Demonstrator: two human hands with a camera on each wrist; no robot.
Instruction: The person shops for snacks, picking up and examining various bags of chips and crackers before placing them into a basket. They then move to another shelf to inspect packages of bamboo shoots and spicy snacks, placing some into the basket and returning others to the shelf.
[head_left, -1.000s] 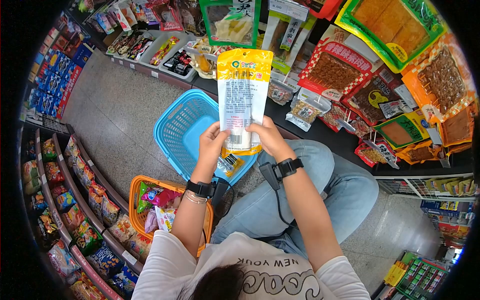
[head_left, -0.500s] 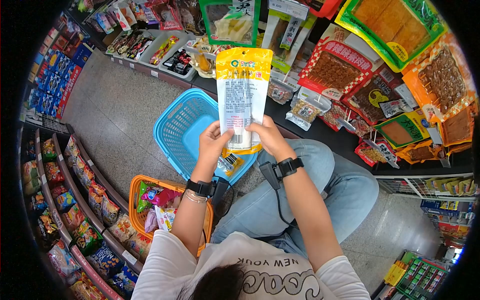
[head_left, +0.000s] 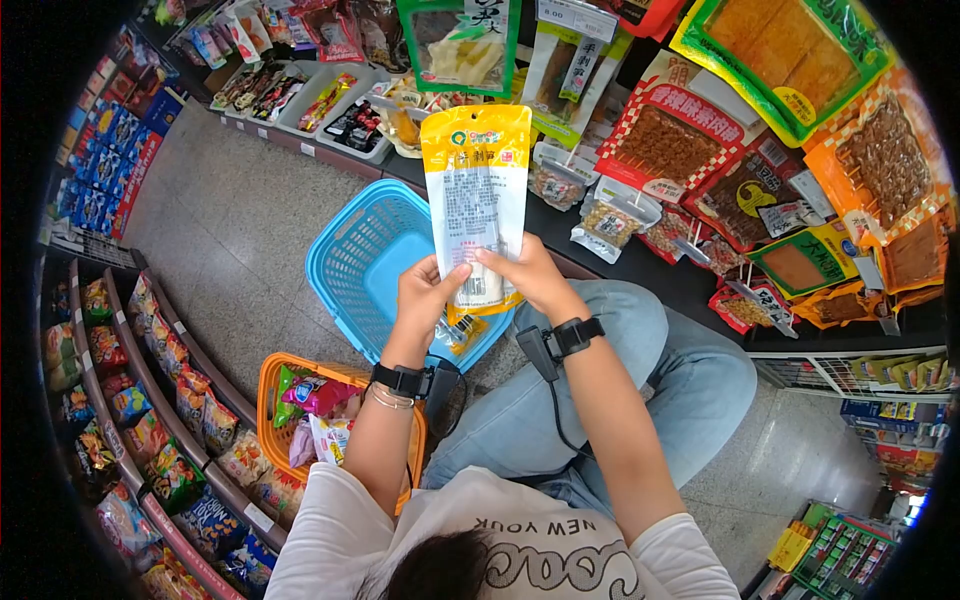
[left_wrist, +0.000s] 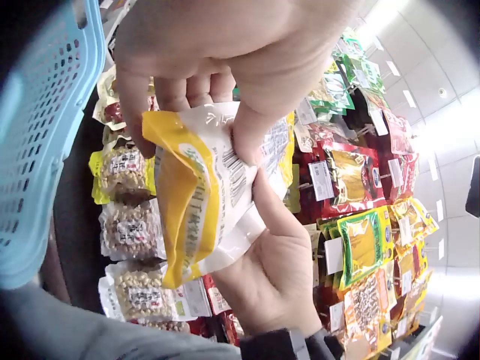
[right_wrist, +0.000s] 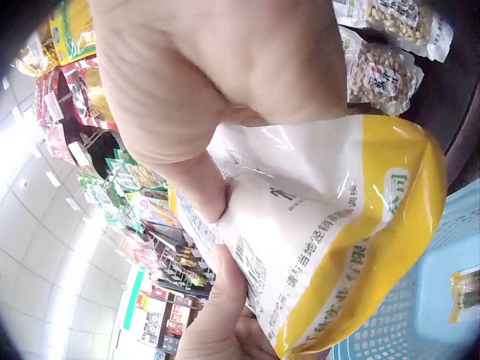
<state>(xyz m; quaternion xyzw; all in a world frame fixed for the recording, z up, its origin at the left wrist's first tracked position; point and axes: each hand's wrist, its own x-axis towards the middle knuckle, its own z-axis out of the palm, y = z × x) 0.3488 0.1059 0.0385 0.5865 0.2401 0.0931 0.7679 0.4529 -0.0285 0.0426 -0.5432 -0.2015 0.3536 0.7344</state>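
Observation:
Both hands hold a yellow and white food pouch [head_left: 475,200] by its lower end, its printed back face turned up. My left hand [head_left: 424,296] grips the left edge, thumb on the white face. On the opposite edge my right hand [head_left: 535,274] grips it the same way. In the left wrist view the pouch [left_wrist: 202,195] bulges, and both thumbs press beside the barcode. The right wrist view shows the pouch's yellow bottom band [right_wrist: 375,247] close up. Below the hands stands a blue basket [head_left: 345,225], with a small yellow packet [head_left: 460,335] inside.
An orange basket [head_left: 268,410] holding several snack bags [head_left: 325,395] stands beside the left forearm. Ahead and right, a shelf carries hanging food packs [head_left: 670,140] and trays [head_left: 340,105]. Curved snack racks [head_left: 190,370] line the left. The person's bent legs [head_left: 600,350] lie under the right forearm.
The pouch has shifted slightly left and toward the body, its top leaning a little left. Both hands keep their hold on it. The baskets stay where they were.

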